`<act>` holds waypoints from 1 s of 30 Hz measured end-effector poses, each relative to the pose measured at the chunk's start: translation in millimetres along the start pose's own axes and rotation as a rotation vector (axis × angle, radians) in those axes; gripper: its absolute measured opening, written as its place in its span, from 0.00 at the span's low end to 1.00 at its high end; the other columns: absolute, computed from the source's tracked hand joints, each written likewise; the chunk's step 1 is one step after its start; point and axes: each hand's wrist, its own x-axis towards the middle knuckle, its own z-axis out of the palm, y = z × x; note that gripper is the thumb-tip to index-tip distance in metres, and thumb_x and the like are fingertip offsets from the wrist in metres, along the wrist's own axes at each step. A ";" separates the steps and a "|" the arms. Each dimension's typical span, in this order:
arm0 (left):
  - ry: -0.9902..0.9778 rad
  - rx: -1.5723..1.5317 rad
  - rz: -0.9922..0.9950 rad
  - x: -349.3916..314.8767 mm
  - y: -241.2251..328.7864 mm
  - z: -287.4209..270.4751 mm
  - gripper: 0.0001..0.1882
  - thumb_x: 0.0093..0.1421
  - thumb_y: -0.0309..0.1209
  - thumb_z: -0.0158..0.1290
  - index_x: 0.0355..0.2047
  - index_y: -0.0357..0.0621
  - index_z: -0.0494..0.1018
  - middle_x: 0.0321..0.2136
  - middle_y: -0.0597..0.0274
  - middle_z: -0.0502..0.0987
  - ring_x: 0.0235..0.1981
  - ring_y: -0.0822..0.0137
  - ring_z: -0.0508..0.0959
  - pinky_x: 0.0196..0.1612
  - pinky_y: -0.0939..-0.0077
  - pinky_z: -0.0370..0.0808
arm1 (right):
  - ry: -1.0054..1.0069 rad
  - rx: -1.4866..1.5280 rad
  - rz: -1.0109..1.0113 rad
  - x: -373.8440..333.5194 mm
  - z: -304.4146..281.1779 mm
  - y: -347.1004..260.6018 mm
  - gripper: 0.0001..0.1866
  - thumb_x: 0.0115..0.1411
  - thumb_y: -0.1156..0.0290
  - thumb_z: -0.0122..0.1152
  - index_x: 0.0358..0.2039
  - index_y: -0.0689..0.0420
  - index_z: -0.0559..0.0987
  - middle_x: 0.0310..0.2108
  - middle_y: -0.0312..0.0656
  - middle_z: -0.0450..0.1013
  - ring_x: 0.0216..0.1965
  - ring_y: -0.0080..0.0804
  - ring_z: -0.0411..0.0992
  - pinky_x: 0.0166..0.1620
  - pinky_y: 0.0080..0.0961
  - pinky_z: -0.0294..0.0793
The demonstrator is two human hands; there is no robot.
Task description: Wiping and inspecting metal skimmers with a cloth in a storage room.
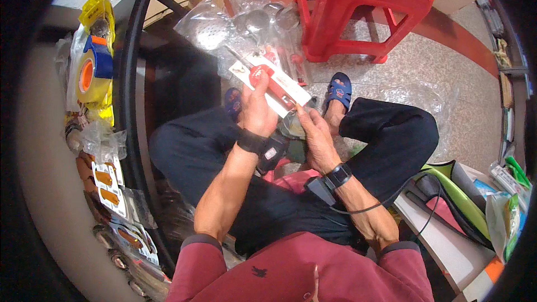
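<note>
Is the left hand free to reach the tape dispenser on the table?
Probably not yet: the left hand grips the carded red-handled tool. The tape dispenser lies unobstructed to its left.

- The left hand (258, 109) covers the lower part of the carded red tool (272, 84).
- The right hand (314, 134) hides a blurred grey thing (291, 126).

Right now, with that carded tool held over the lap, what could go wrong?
1. The left hand alone pinches the carded tool by one end; it might slip to the floor.
2. The cable from the right hand's wrist could snag.
3. Loose plastic bags lie near the sandal: a slip hazard.
</note>
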 end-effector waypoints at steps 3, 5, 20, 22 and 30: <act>-0.055 -0.010 -0.033 -2.0 4.6 5.4 0.18 0.68 0.35 0.51 0.54 0.40 0.67 0.47 0.60 0.75 0.48 0.62 0.76 0.54 0.62 0.74 | 0.028 0.096 -0.094 -1.7 12.1 3.3 0.26 0.69 0.55 0.53 0.55 0.66 0.71 0.47 0.44 0.73 0.46 0.26 0.68 0.51 0.25 0.67; -0.091 -0.019 -0.044 -1.1 5.3 3.3 0.18 0.68 0.36 0.51 0.54 0.41 0.67 0.47 0.60 0.75 0.48 0.62 0.76 0.54 0.61 0.74 | 0.118 -0.181 -0.183 -2.8 17.5 8.6 0.26 0.70 0.53 0.50 0.53 0.66 0.72 0.45 0.45 0.73 0.45 0.27 0.68 0.50 0.26 0.67; -0.009 0.003 0.052 8.2 2.9 -7.1 0.15 0.70 0.31 0.48 0.54 0.39 0.66 0.48 0.58 0.74 0.47 0.62 0.76 0.52 0.63 0.74 | 0.213 0.341 -0.139 -9.7 9.6 0.1 0.20 0.62 0.70 0.56 0.54 0.63 0.70 0.45 0.42 0.73 0.45 0.28 0.72 0.49 0.23 0.71; 0.008 -0.006 0.023 7.9 5.7 -7.0 0.15 0.70 0.32 0.48 0.54 0.39 0.66 0.48 0.58 0.74 0.47 0.62 0.76 0.52 0.63 0.74 | 0.202 0.375 -0.180 -3.1 5.0 8.5 0.22 0.65 0.67 0.57 0.55 0.64 0.69 0.46 0.42 0.73 0.44 0.27 0.72 0.48 0.23 0.72; -0.050 -0.009 -0.030 -2.2 0.5 1.6 0.20 0.66 0.37 0.54 0.54 0.42 0.68 0.48 0.61 0.74 0.49 0.62 0.75 0.55 0.59 0.74 | 0.012 0.202 -0.178 1.2 3.2 6.7 0.22 0.68 0.63 0.56 0.56 0.65 0.69 0.48 0.42 0.73 0.44 0.23 0.71 0.47 0.21 0.72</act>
